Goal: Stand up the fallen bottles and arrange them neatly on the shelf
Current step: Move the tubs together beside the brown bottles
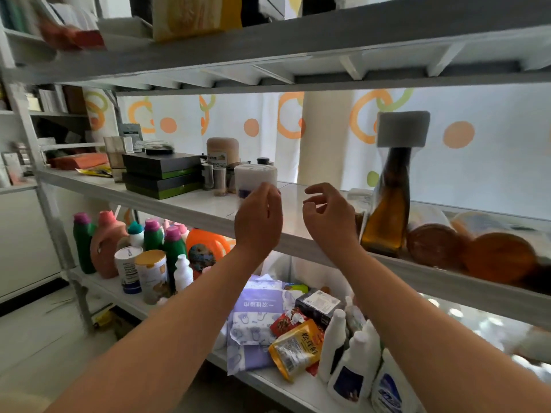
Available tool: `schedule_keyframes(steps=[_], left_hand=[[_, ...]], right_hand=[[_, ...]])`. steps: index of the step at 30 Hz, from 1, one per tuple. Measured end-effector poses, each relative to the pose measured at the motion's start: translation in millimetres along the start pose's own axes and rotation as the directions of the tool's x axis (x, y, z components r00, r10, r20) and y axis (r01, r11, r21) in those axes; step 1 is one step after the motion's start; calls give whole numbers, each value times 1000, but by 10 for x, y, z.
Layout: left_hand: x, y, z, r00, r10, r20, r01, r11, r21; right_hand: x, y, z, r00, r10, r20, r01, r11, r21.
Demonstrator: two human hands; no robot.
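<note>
On the white middle shelf [185,208], a stack of flat black boxes [162,174] sits at the left. Next stands a white cylindrical tub [255,175]. The left hand [258,217] curls in front of it, but whether it grips the tub cannot be told. The right hand [328,216] hovers apart, loosely curled and empty. A tall amber glass bottle [387,210] stands upright beside orange-lidded jars [501,257] lying on their sides.

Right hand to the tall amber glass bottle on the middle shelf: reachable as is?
Likely yes: the right hand hovers empty just left of the tall amber glass bottle, which stands near the front of the middle shelf, with nothing between them.
</note>
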State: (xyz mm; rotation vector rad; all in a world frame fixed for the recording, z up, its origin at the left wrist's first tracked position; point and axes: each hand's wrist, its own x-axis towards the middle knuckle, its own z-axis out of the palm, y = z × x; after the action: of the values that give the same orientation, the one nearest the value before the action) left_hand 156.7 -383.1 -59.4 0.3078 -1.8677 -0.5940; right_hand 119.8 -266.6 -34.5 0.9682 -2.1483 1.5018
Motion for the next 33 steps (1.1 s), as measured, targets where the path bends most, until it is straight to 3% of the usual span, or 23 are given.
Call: schedule_keyframes(steps=[4, 11, 19, 26, 33], left_hand=[[-181, 599, 54, 994, 109, 18, -107, 991, -76], [-501, 1488, 391, 942, 294, 164, -259, 943, -209], [-638, 2279, 1048, 887, 365, 282, -281, 913, -296], [-617, 2870, 1672, 812, 379, 445, -212, 900, -380], [-231, 3091, 2302, 694, 287, 660, -124, 951, -283]], right_hand=[[-204, 1, -525, 992, -42, -120, 37, 998, -43], [-422, 130, -1458, 969, -18, -246, -24, 986, -167], [-464, 453, -2546, 915, -1, -404, -124, 951, -283], [-257, 920, -3292, 906, 116, -407, -295, 863, -411], [314, 1517, -3667, 862, 205, -464, -446, 741, -501]])
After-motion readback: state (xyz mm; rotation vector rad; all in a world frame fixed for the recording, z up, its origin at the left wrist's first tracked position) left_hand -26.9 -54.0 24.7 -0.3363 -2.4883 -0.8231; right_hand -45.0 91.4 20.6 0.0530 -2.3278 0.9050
